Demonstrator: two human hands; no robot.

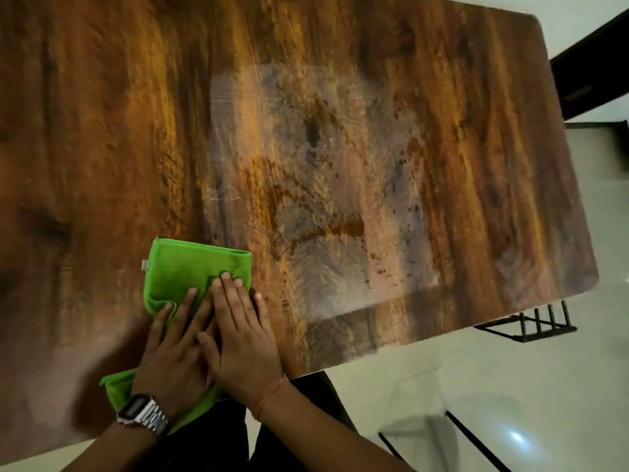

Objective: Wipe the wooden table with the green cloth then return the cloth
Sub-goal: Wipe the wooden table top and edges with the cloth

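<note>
The wooden table (306,137) fills most of the view, with a dull smeared patch and dark specks across its middle right. A bright green cloth (190,270) lies flat near the table's front edge. My left hand (173,356), with a metal watch on the wrist, presses on the cloth with fingers spread. My right hand (241,335) lies partly over the left, fingers flat on the cloth, its outer fingers reaching past the cloth's right edge. A corner of the cloth (117,386) sticks out below my left hand.
Pale glossy floor tiles (510,386) show to the right and below the table. A black metal frame (531,325) stands under the table's right edge. Dark furniture (592,73) sits at the upper right.
</note>
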